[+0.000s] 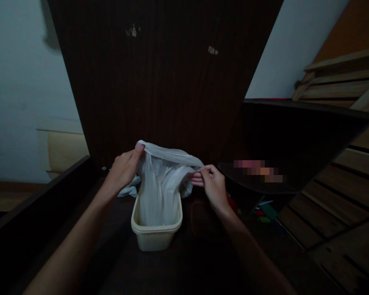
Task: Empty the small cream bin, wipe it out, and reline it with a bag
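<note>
Left forearm [80,241] and right forearm [252,254] are reaching in from the lower edge. The left hand [124,168] is pinching the upper rim of the white plastic bag [160,188] at its left corner, thumb against curled fingers. The right hand [213,184] is pinching the rim at the right side, fingers pressed together. The bag is hanging stretched between both hands, its lower part sitting inside the cream basket [155,239], which is standing upright on the dark surface [187,266]. A dark wooden panel [166,82] is standing behind; wooden slats [341,164] are lying to the right.
</note>
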The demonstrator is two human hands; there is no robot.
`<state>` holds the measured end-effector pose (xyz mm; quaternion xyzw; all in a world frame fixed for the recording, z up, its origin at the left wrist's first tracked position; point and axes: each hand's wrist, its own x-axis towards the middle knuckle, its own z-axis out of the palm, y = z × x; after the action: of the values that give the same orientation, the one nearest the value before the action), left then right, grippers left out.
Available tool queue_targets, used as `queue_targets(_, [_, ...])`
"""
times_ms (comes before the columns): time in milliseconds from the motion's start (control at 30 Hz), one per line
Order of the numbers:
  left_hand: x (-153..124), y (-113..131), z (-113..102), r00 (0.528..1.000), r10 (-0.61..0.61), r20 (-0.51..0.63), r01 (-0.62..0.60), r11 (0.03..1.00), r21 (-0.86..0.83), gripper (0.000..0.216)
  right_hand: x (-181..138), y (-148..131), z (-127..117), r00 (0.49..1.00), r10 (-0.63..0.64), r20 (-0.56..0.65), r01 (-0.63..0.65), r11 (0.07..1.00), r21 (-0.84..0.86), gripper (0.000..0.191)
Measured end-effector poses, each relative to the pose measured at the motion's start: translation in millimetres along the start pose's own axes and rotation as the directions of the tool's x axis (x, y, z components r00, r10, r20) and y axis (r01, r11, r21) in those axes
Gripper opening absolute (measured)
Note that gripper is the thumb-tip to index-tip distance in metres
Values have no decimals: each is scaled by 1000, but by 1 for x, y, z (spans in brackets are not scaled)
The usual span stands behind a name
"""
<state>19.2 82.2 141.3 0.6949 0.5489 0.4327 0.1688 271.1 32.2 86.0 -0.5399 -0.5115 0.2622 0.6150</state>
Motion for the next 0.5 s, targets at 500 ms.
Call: queue_targets(500, [4, -28, 4, 815, -301, 495, 248, 954, 171, 90, 43, 9, 31, 794, 226, 565, -102, 965, -242, 80])
